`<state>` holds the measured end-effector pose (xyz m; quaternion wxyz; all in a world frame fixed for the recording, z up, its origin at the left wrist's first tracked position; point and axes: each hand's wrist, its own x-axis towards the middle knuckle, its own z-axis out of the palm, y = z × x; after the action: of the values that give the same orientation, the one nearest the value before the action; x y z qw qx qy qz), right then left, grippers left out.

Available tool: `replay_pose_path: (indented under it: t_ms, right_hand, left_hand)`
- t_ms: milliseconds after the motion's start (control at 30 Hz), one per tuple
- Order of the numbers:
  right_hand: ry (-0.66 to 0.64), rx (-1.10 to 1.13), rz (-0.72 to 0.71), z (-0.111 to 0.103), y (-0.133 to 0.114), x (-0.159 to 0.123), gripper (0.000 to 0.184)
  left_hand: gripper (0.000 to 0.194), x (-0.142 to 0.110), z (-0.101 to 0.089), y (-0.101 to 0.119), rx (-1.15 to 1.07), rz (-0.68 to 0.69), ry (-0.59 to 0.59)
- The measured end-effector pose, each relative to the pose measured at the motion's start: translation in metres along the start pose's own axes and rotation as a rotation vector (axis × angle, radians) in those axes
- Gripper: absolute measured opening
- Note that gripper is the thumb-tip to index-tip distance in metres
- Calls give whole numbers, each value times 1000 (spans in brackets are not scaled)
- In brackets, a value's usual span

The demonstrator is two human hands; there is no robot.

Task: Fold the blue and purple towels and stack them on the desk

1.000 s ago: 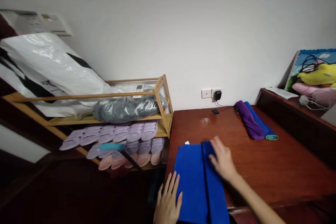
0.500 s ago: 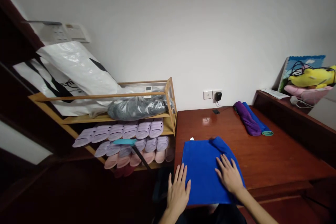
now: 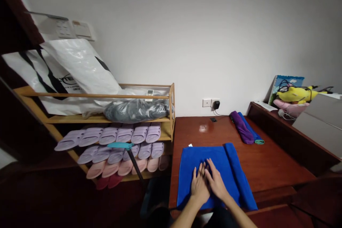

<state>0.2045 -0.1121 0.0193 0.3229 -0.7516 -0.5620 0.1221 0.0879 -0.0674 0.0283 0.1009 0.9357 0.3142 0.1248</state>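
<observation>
A blue towel lies spread on the reddish-brown table, its right side rolled into a long tube. On the flat middle of the cloth rests my left hand, palm down with fingers stretched out. My right hand lies right beside it, fingers extended, touching or slightly overlapping the left one. Neither hand grips anything. Farther back on the table sit a rolled purple towel and a rolled blue towel with a green edge, side by side.
Left of the table stands a wooden rack with several slippers and white bags. A teal-topped handle leans before it. At right, a raised ledge holds a yellow plush toy. A black plug sits in the wall socket.
Both hands have come together over the towel's middle, the left moving right and the right moving left. The towel's right roll now lies straighter. The camera view has shifted slightly.
</observation>
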Motion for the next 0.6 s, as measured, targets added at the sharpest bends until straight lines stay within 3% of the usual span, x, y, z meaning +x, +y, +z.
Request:
replay_pose_path:
  t_ms: [100, 200, 433, 600]
  right_hand:
    - [-17, -54, 18, 17, 1, -2, 62]
    - [5, -206, -32, 13, 21, -7, 58]
    - [-62, -493, -27, -42, 78, -20, 51]
    - [-122, -697, 30, -84, 108, -27, 57]
  left_hand:
    - [56, -1, 7, -6, -5, -16, -12]
    - [57, -6, 6, -19, 0, -49, 17]
    - [56, -14, -4, -42, -21, -67, 63]
    - [53, -23, -11, -52, 3, -67, 60]
